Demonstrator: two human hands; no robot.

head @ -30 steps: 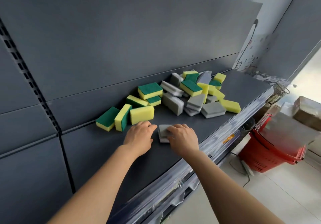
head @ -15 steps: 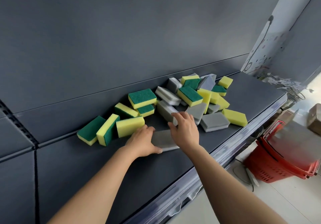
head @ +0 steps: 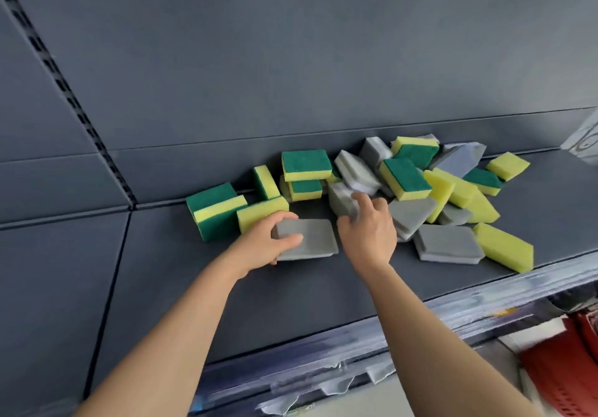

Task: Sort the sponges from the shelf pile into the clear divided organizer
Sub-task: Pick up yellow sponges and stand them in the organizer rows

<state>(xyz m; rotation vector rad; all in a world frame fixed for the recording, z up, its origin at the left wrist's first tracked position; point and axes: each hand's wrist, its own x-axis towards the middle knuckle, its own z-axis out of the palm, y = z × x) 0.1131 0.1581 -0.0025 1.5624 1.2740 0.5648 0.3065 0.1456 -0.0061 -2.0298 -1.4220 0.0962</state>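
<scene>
Now yellow-green sponges [head: 262,216] crowd behind the flat grey sponge [head: 312,238] held in left hand [head: 259,245] fingers; right hand [head: 369,232] has shifted, gripping second grey sponge [head: 341,201].

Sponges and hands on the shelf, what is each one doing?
Left hand: holds the flat gray sponge.
Right hand: fingers curled round the tilted gray sponge.
Sponge pile: jumbled on the shelf, unsorted.
Red basket: below the shelf, blurred.
</scene>
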